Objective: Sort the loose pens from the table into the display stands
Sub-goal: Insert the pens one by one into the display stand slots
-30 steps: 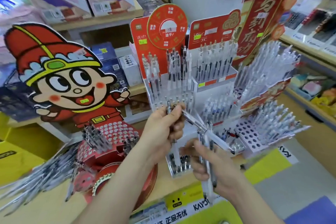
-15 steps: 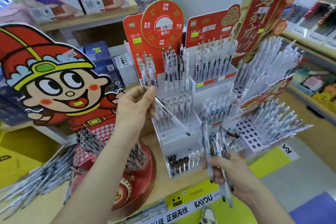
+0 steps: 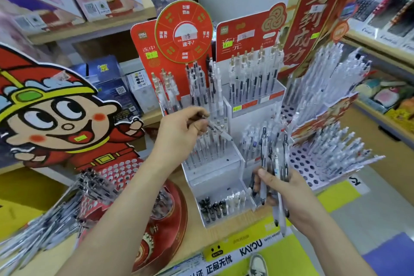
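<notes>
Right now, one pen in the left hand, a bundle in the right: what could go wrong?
The pen pinched in the left hand lies slanted over the crowded white stand; lowering it so could knock standing pens askew. The bundle of pens in the right hand fans out unevenly; one might slip.

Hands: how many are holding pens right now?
2. The left hand pinches one pen over the middle tier of the white stand. The right hand grips a bundle of pens lower right, in front of that stand.
</notes>
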`<action>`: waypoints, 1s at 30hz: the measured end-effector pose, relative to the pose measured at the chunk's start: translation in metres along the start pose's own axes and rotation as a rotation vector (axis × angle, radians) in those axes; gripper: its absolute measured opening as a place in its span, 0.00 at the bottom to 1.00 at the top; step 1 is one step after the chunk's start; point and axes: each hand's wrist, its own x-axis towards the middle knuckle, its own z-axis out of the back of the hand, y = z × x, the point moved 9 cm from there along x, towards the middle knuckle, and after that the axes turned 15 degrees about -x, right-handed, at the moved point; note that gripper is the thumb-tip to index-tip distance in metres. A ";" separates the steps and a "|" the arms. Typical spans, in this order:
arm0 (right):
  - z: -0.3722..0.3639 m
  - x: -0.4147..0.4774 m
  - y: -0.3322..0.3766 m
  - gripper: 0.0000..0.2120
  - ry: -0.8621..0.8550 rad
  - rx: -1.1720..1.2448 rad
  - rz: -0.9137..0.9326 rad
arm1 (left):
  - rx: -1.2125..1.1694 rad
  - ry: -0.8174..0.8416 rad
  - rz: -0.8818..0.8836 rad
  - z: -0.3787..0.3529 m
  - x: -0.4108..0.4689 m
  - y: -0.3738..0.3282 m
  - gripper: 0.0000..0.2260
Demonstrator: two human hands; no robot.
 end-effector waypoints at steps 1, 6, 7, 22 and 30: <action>0.002 0.001 0.002 0.06 -0.003 0.002 0.008 | 0.044 0.015 -0.018 -0.003 0.001 -0.001 0.09; 0.004 0.005 0.006 0.06 -0.005 -0.012 0.022 | 0.422 0.195 -0.214 -0.036 0.013 -0.022 0.07; 0.004 0.006 0.007 0.06 -0.002 -0.008 0.024 | 0.473 0.235 -0.222 -0.044 0.016 -0.023 0.08; 0.004 0.012 0.000 0.16 0.001 0.109 0.028 | 0.584 0.298 -0.161 -0.059 0.043 -0.004 0.14; 0.001 0.013 0.003 0.19 0.013 0.094 0.020 | 0.572 0.221 -0.150 -0.055 0.046 -0.007 0.22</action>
